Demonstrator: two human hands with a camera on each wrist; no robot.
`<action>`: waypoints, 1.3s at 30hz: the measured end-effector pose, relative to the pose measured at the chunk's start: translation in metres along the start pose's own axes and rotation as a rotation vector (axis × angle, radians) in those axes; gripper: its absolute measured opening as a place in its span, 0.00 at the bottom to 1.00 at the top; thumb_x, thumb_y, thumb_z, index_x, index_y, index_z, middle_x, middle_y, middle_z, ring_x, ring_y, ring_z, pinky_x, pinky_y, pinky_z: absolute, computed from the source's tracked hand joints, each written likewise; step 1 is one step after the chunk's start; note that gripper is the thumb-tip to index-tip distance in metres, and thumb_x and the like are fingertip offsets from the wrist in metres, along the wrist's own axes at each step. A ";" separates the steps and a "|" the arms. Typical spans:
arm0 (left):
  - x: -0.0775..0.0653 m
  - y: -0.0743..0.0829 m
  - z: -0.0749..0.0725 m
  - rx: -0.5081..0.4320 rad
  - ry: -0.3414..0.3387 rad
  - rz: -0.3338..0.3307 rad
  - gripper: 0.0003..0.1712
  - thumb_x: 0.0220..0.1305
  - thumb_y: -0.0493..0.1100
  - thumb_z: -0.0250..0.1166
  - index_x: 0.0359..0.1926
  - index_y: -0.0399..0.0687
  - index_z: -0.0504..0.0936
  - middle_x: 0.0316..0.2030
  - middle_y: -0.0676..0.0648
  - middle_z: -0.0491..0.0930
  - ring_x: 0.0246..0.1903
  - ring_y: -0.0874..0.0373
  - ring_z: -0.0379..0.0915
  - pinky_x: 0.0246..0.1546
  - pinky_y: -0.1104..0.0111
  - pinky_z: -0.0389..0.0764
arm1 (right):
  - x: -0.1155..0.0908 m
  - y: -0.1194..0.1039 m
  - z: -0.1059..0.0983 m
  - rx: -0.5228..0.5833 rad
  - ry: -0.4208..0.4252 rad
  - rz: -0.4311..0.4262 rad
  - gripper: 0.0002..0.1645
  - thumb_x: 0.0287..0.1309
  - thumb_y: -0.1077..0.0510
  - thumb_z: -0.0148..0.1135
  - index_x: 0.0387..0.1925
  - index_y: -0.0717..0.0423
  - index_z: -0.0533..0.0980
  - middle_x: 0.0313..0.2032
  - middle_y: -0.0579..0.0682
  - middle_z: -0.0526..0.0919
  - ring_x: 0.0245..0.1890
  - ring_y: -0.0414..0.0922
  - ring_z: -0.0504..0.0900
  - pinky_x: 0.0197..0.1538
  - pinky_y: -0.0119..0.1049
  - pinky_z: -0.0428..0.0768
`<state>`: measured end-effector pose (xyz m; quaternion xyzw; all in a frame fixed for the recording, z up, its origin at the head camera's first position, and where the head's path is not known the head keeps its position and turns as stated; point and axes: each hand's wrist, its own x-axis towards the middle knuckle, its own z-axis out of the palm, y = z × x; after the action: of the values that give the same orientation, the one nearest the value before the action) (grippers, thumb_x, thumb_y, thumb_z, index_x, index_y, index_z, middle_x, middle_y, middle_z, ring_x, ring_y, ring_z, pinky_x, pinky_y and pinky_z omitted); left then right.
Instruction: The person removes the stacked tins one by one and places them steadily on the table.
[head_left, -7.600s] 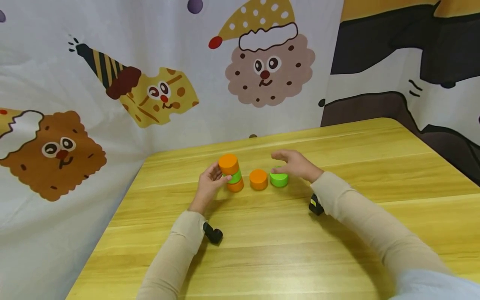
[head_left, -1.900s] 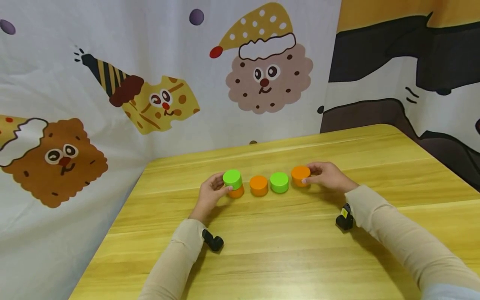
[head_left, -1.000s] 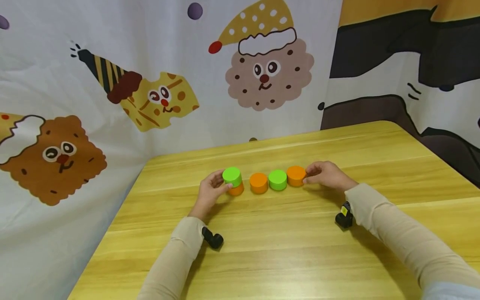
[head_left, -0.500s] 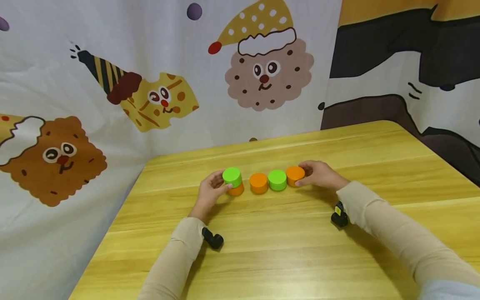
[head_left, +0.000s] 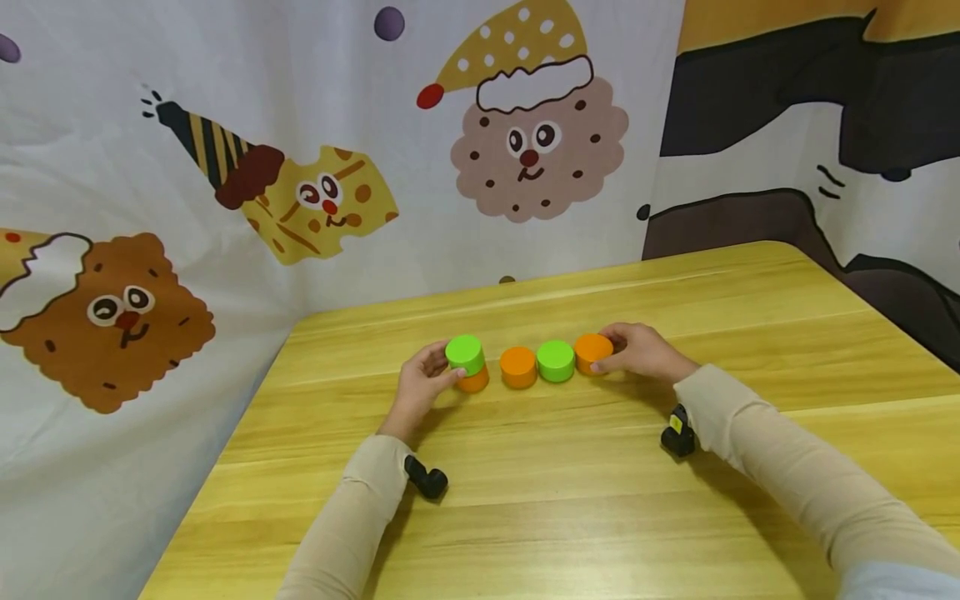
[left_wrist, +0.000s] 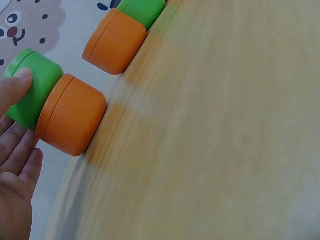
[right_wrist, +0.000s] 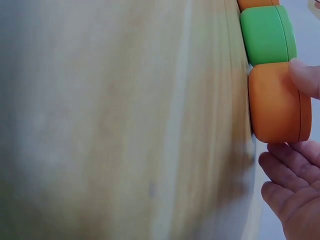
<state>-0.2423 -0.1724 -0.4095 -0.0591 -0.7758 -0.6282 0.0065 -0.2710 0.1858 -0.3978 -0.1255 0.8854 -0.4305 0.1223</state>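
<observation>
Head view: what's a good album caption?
Left fingers hold a green block atop an orange one; right fingers hold the rightmost orange block.

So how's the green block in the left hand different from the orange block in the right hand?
The green block is bright green; the orange block is orange. The green block sits on an orange bottom piece; the orange block stands on the table. Both are short and round, held by the left hand and right hand.

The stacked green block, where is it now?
The left hand holds the green block just left of centre in the head view, atop the leftmost orange block.
</observation>
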 end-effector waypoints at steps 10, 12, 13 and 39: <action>0.003 -0.006 0.001 0.017 -0.015 0.028 0.37 0.53 0.33 0.68 0.64 0.39 0.64 0.62 0.40 0.66 0.63 0.49 0.61 0.65 0.63 0.62 | 0.003 -0.027 -0.008 -0.014 0.047 -0.037 0.53 0.47 0.44 0.70 0.67 0.64 0.56 0.66 0.64 0.60 0.66 0.60 0.56 0.66 0.56 0.58; 0.002 -0.006 0.001 0.030 -0.025 0.026 0.38 0.53 0.32 0.68 0.65 0.39 0.64 0.63 0.40 0.66 0.63 0.49 0.61 0.65 0.63 0.62 | 0.006 -0.036 -0.008 -0.009 0.047 -0.064 0.52 0.47 0.45 0.70 0.67 0.63 0.57 0.66 0.63 0.61 0.66 0.59 0.57 0.66 0.55 0.59; 0.002 -0.006 0.001 0.033 -0.031 0.023 0.38 0.53 0.32 0.68 0.65 0.40 0.63 0.63 0.40 0.66 0.63 0.49 0.61 0.65 0.63 0.62 | 0.008 -0.040 -0.008 -0.009 0.044 -0.078 0.51 0.47 0.45 0.70 0.67 0.62 0.58 0.66 0.62 0.62 0.66 0.59 0.58 0.66 0.55 0.59; -0.001 -0.006 0.000 0.114 -0.116 -0.039 0.33 0.53 0.38 0.69 0.61 0.44 0.70 0.56 0.41 0.74 0.57 0.48 0.69 0.60 0.57 0.69 | 0.053 -0.125 0.076 -0.154 -0.171 -0.211 0.46 0.47 0.45 0.70 0.64 0.61 0.64 0.62 0.56 0.68 0.63 0.52 0.66 0.63 0.46 0.67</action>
<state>-0.2419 -0.1742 -0.4155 -0.0798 -0.8102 -0.5787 -0.0476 -0.2815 0.0378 -0.3503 -0.2632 0.8840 -0.3595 0.1415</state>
